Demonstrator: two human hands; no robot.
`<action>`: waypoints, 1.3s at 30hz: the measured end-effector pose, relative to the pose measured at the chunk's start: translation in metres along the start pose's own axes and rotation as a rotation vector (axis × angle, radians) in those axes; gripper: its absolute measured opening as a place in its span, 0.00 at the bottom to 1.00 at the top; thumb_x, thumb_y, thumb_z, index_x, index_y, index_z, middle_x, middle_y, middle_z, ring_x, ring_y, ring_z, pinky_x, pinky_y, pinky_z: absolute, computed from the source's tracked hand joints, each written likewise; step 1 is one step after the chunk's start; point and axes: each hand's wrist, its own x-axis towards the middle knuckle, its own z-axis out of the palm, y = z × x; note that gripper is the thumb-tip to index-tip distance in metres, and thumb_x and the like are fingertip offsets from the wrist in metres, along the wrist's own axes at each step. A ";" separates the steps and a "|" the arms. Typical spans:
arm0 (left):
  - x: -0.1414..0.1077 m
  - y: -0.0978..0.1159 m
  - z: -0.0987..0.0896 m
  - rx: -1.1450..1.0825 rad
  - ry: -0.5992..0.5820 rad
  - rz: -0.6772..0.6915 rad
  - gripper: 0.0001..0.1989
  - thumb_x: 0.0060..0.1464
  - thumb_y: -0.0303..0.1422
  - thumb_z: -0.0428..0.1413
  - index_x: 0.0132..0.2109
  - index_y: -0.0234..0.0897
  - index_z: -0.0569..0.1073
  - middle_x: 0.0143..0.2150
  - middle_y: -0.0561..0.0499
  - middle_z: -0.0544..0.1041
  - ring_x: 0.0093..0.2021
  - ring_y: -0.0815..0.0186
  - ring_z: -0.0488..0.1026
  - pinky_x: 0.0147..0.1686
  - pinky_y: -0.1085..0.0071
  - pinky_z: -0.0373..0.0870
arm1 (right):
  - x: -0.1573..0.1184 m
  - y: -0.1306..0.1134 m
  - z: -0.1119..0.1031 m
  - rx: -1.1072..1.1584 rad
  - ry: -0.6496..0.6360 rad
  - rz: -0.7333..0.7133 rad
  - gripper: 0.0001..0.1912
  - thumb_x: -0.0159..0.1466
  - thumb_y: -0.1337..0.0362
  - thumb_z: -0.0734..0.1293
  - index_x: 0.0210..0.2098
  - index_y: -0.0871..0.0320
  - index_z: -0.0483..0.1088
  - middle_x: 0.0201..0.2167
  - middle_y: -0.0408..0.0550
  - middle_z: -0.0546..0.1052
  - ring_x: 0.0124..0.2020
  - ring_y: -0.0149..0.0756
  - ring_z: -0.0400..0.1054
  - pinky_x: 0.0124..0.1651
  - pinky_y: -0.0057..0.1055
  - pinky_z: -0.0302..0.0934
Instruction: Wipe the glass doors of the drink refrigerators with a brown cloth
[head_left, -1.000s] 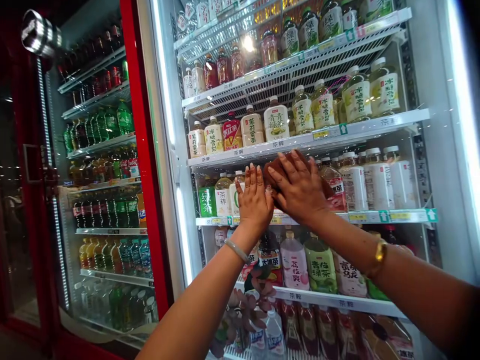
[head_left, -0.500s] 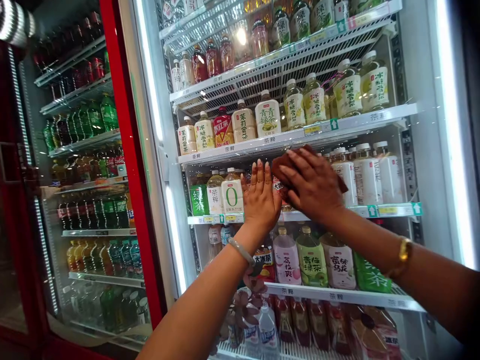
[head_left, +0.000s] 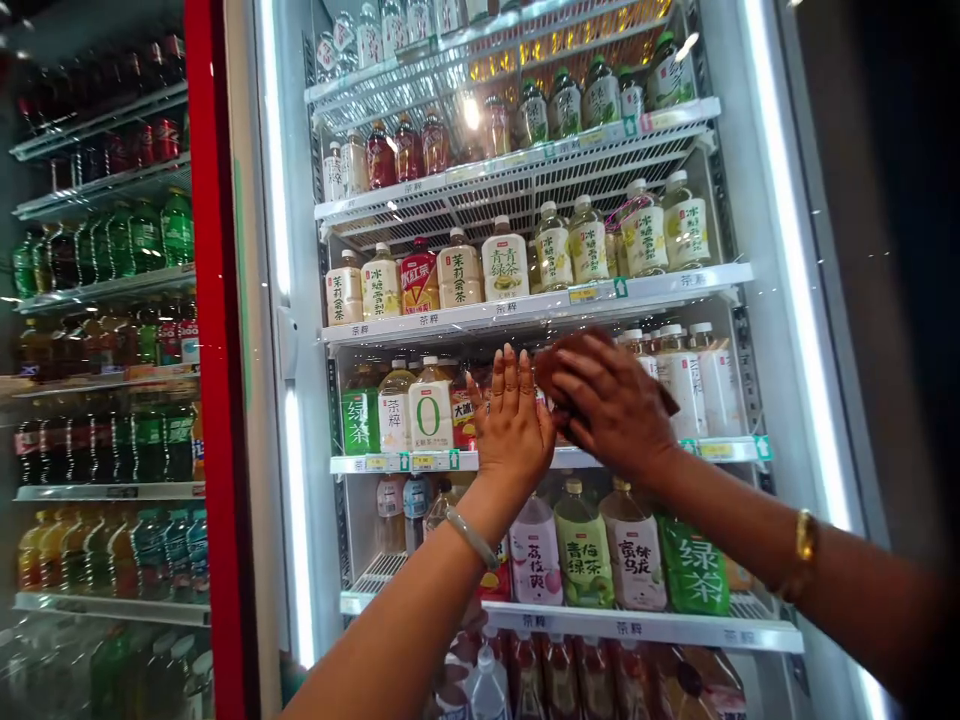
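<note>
A glass cooler door stands in front of me, with shelves of bottled drinks behind it. My left hand (head_left: 514, 420) lies flat against the glass, fingers spread and pointing up, with nothing in it; a pale bangle circles that wrist. Close to its right, my right hand (head_left: 619, 405) presses a brown cloth (head_left: 562, 362) to the glass. The cloth shows above and beside the fingers, and part of it is hidden under the palm. A gold-coloured bracelet is on the right wrist.
Behind the glass, a white shelf edge (head_left: 540, 308) runs above my hands and another (head_left: 570, 618) below. At the left, a red door frame (head_left: 210, 330) borders a second cooler. A lit strip (head_left: 795, 250) runs down the right side.
The view has shifted, so the cooler's right side and upper shelves show more. Both hands remain on the glass, slightly lower in view, the right one still with the cloth.
</note>
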 end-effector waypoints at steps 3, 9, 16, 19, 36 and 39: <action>-0.008 0.009 0.001 0.007 0.005 0.096 0.45 0.68 0.32 0.50 0.81 0.33 0.31 0.83 0.40 0.42 0.83 0.56 0.37 0.81 0.42 0.31 | -0.027 0.005 -0.015 0.037 -0.058 -0.203 0.24 0.70 0.62 0.70 0.64 0.58 0.69 0.68 0.51 0.74 0.75 0.55 0.56 0.74 0.59 0.59; 0.000 0.042 0.011 -0.021 -0.004 0.219 0.44 0.69 0.33 0.49 0.81 0.29 0.34 0.82 0.41 0.45 0.83 0.59 0.35 0.80 0.45 0.25 | -0.047 0.071 -0.046 -0.030 -0.053 -0.146 0.23 0.69 0.59 0.72 0.61 0.57 0.71 0.67 0.54 0.74 0.74 0.55 0.60 0.72 0.57 0.65; 0.020 0.071 0.019 -0.026 -0.009 0.178 0.44 0.69 0.34 0.49 0.80 0.27 0.34 0.82 0.39 0.43 0.83 0.57 0.31 0.80 0.43 0.26 | -0.042 0.055 -0.042 0.003 -0.053 -0.049 0.22 0.68 0.63 0.70 0.61 0.58 0.71 0.68 0.56 0.73 0.77 0.55 0.55 0.73 0.59 0.65; 0.015 0.078 0.022 -0.037 0.021 0.245 0.43 0.69 0.33 0.49 0.80 0.27 0.37 0.82 0.40 0.49 0.83 0.61 0.33 0.80 0.48 0.24 | -0.063 0.088 -0.059 0.055 -0.077 -0.267 0.20 0.69 0.61 0.70 0.60 0.56 0.71 0.65 0.53 0.76 0.76 0.51 0.57 0.75 0.59 0.63; 0.055 0.138 0.037 -0.138 0.009 0.328 0.44 0.67 0.34 0.49 0.80 0.27 0.36 0.81 0.38 0.49 0.83 0.57 0.38 0.80 0.39 0.31 | -0.090 0.172 -0.085 -0.084 -0.020 0.170 0.22 0.67 0.66 0.68 0.60 0.53 0.70 0.67 0.55 0.73 0.75 0.57 0.58 0.75 0.68 0.59; 0.070 0.152 0.037 -0.156 -0.014 0.297 0.41 0.68 0.33 0.47 0.80 0.24 0.39 0.81 0.35 0.49 0.83 0.53 0.35 0.79 0.33 0.28 | -0.058 0.166 -0.070 -0.127 0.113 0.415 0.23 0.66 0.68 0.67 0.60 0.56 0.69 0.68 0.59 0.71 0.76 0.61 0.55 0.74 0.69 0.58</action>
